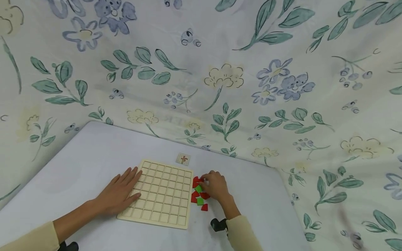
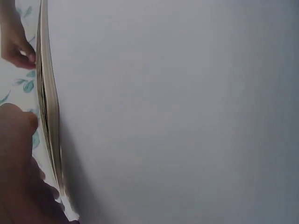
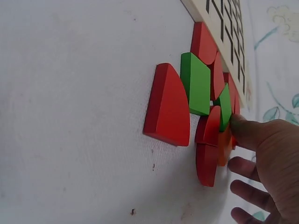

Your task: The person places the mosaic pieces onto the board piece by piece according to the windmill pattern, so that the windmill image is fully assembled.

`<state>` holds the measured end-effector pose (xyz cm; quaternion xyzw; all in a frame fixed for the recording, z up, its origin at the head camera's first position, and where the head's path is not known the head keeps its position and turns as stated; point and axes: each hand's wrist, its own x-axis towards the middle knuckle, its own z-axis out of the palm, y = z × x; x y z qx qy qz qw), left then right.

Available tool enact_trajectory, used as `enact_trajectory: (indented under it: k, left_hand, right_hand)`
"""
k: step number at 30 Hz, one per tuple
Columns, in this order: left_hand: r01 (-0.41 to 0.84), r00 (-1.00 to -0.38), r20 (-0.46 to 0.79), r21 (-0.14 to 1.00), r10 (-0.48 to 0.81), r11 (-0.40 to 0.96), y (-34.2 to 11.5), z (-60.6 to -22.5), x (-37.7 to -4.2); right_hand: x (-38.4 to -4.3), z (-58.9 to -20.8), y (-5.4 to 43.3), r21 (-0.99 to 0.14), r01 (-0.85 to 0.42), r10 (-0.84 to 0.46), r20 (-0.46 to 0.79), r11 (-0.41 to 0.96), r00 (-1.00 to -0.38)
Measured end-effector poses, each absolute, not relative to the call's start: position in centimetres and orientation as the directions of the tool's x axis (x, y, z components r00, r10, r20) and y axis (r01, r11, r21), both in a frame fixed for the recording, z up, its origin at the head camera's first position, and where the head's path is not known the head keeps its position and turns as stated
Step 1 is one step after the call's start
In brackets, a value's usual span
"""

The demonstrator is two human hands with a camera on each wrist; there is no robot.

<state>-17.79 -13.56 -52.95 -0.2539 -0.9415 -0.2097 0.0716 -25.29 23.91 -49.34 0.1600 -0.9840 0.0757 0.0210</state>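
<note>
My left hand (image 1: 117,193) lies with straight fingers across the left edge of a pale wooden grid board (image 1: 164,193). In the left wrist view, part of that hand (image 2: 21,163) shows beside the board's thin edge (image 2: 53,116). My right hand (image 1: 216,186) reaches over a small pile of blocks at the board's right side, its thumb and index finger pinching a red block. From the right wrist, the thumb (image 3: 252,133) is at the pile's far end, with the index finger hidden. Red curved-edge blocks (image 3: 169,109) and green blocks (image 3: 197,84) lie close together.
A small square card (image 1: 183,159) with a red pattern on a grid lies behind the board. White cloth covers the table (image 1: 251,195), and a floral curtain (image 1: 188,87) rises along its back and sides.
</note>
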Motion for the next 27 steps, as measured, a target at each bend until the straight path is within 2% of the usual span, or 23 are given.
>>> enact_trajectory:
  k: [6,13,19,23,27]
  left_hand:
    - [0.505,-0.863,0.224,0.347,0.453,0.790,-15.0,-52.9,-15.6]
    - [0.587,-0.802,0.315,0.261,0.507,0.767,-15.8,-53.6,-14.5]
    - [0.604,-0.787,0.335,0.245,0.519,0.758,-16.2,-53.8,-14.4]
    - [0.614,-0.778,0.346,0.245,0.524,0.750,-16.3,-53.9,-14.4]
    - [0.614,-0.778,0.349,0.248,0.523,0.749,-16.3,-53.8,-14.4]
  right_hand:
    - [-25.1,-49.6,24.1,-0.270,-0.246,-0.241,0.052,0.931,-0.969]
    - [-24.8,-49.9,24.6,-0.432,-0.154,-0.158,0.027,0.888,-0.987]
    - [-24.8,-49.6,24.2,-0.595,-0.126,-0.128,0.038,0.794,-0.991]
    - [-24.9,-49.1,23.2,-0.714,-0.198,-0.169,0.112,0.671,-0.979]
    - [-25.1,-48.7,21.6,-0.757,-0.318,-0.263,0.199,0.570,-0.944]
